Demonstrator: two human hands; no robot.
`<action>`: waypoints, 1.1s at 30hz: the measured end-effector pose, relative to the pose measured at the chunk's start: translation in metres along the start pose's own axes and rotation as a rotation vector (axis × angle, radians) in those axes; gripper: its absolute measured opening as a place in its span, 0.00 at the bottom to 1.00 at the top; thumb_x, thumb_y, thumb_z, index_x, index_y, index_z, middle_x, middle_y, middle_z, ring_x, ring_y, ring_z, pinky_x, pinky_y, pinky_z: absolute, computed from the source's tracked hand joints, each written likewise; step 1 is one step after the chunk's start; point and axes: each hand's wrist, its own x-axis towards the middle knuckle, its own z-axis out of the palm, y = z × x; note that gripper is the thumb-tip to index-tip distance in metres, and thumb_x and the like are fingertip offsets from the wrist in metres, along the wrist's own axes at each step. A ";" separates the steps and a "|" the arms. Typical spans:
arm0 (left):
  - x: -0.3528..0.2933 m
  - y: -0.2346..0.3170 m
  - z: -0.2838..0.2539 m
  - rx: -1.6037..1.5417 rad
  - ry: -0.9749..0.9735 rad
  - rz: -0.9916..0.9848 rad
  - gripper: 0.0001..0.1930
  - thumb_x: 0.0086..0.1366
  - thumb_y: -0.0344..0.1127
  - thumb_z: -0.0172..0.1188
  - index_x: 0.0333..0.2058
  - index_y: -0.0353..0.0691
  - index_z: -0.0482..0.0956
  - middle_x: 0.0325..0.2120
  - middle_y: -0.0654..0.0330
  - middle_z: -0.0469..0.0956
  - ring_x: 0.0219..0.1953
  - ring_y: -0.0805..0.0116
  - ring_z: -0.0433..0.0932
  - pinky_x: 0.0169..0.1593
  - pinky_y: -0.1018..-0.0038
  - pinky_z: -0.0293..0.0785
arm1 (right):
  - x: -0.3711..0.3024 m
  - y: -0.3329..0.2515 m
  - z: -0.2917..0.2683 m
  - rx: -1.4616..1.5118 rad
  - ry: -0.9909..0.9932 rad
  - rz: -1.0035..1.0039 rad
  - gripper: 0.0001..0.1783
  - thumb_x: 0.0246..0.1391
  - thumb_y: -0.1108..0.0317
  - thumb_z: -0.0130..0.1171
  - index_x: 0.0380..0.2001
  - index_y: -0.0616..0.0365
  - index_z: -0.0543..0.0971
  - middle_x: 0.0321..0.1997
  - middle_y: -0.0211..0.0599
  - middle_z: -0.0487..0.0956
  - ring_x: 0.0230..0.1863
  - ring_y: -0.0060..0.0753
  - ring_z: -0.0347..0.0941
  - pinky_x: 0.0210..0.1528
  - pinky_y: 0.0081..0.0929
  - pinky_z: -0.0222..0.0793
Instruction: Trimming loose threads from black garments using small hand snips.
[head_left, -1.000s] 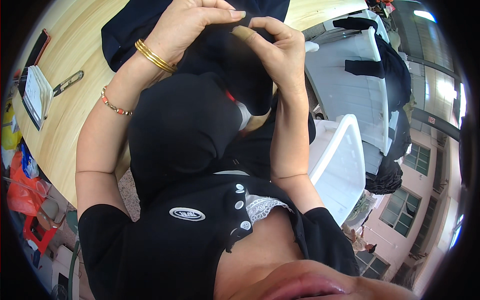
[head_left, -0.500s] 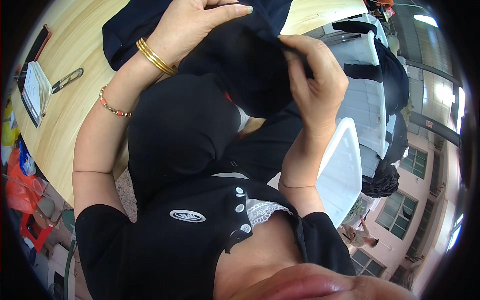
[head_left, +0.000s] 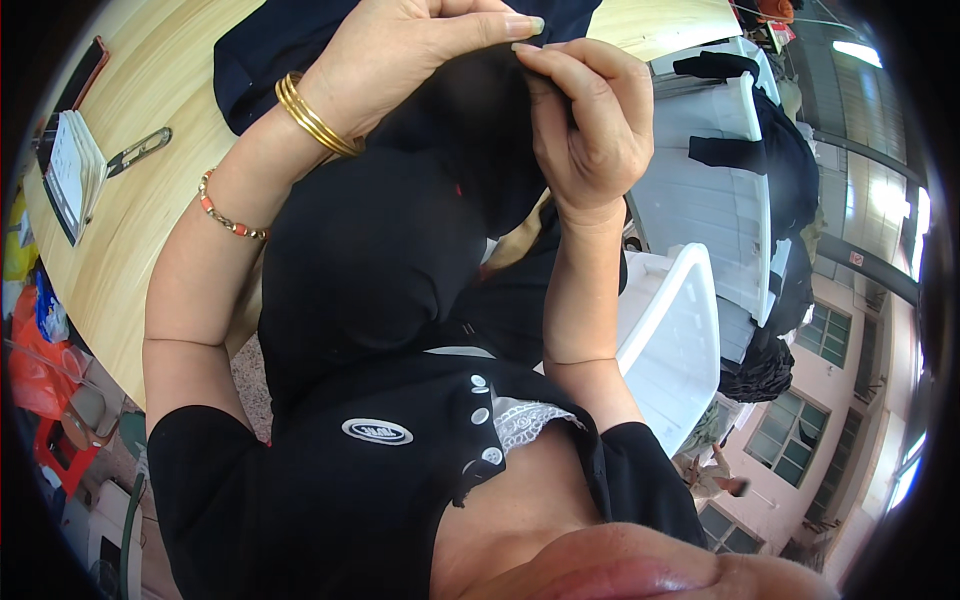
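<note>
The right hand (head_left: 600, 120)'s fingers appear to pinch the edge of the black cloth (head_left: 470, 115), held up between both hands; the left hand (head_left: 395, 50)'s grip is unclear. Working along this edge seems underway; next calls for close, even finger control.

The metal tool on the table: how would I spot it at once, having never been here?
Find the pale wooden table at the picture's upper left. Near its left edge lies a notebook with white pages; just right of it is the metal tool. Its slim, silvery shape sets it apart from the broad pages.
</note>
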 end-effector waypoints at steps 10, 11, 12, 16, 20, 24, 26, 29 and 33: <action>0.000 -0.004 -0.001 -0.135 -0.025 -0.024 0.08 0.66 0.30 0.60 0.39 0.31 0.82 0.35 0.62 0.82 0.38 0.78 0.78 0.45 0.82 0.74 | -0.001 -0.002 -0.002 -0.014 0.003 0.072 0.17 0.34 0.87 0.64 0.31 0.60 0.83 0.32 0.35 0.76 0.28 0.30 0.75 0.28 0.22 0.72; 0.000 -0.004 -0.002 -0.145 -0.041 -0.032 0.07 0.65 0.29 0.61 0.39 0.31 0.82 0.35 0.62 0.82 0.39 0.78 0.78 0.45 0.83 0.74 | -0.001 -0.001 -0.002 -0.012 0.004 0.072 0.17 0.34 0.87 0.64 0.31 0.60 0.83 0.32 0.35 0.76 0.28 0.30 0.75 0.28 0.22 0.72; -0.001 -0.003 -0.002 -0.156 -0.055 -0.041 0.08 0.64 0.27 0.63 0.40 0.31 0.81 0.35 0.62 0.81 0.39 0.77 0.78 0.45 0.83 0.74 | -0.001 0.000 -0.001 -0.011 0.013 0.099 0.17 0.35 0.87 0.64 0.31 0.59 0.83 0.32 0.35 0.76 0.28 0.30 0.75 0.28 0.22 0.72; -0.001 -0.002 0.004 0.006 -0.052 0.081 0.13 0.57 0.26 0.69 0.41 0.31 0.79 0.34 0.64 0.80 0.37 0.80 0.76 0.43 0.84 0.75 | -0.003 0.003 -0.001 -0.013 -0.022 0.190 0.15 0.38 0.86 0.63 0.32 0.58 0.83 0.31 0.35 0.76 0.29 0.30 0.75 0.30 0.22 0.72; 0.000 -0.006 0.001 0.180 0.042 0.085 0.11 0.58 0.27 0.68 0.39 0.30 0.80 0.32 0.65 0.80 0.34 0.82 0.75 0.38 0.85 0.73 | -0.005 0.004 0.004 0.081 -0.040 0.304 0.14 0.40 0.84 0.62 0.31 0.57 0.84 0.32 0.35 0.78 0.30 0.29 0.76 0.31 0.20 0.72; 0.000 -0.006 0.001 0.284 0.087 0.148 0.08 0.59 0.27 0.66 0.36 0.30 0.82 0.29 0.66 0.80 0.30 0.83 0.74 0.35 0.86 0.72 | -0.003 0.010 -0.001 0.228 -0.086 0.429 0.14 0.40 0.84 0.62 0.32 0.57 0.85 0.33 0.36 0.80 0.32 0.28 0.78 0.33 0.19 0.73; -0.001 -0.005 0.000 0.241 0.087 0.151 0.08 0.59 0.27 0.66 0.36 0.30 0.82 0.28 0.67 0.80 0.30 0.84 0.74 0.34 0.86 0.71 | 0.001 0.012 -0.006 0.316 -0.156 0.434 0.13 0.42 0.84 0.63 0.32 0.58 0.85 0.34 0.35 0.81 0.33 0.24 0.78 0.34 0.17 0.73; -0.001 -0.008 -0.003 0.233 0.083 0.153 0.07 0.59 0.27 0.66 0.36 0.31 0.82 0.27 0.68 0.79 0.28 0.85 0.72 0.32 0.86 0.70 | 0.001 0.016 -0.007 0.436 -0.175 0.528 0.11 0.44 0.83 0.63 0.33 0.61 0.85 0.35 0.34 0.82 0.32 0.20 0.77 0.34 0.16 0.73; 0.001 -0.010 -0.004 0.268 0.059 0.178 0.07 0.59 0.26 0.66 0.36 0.31 0.82 0.25 0.69 0.78 0.26 0.86 0.71 0.29 0.86 0.68 | -0.006 0.026 -0.009 0.594 -0.217 0.657 0.10 0.49 0.85 0.64 0.37 0.68 0.81 0.38 0.33 0.81 0.37 0.19 0.76 0.42 0.14 0.72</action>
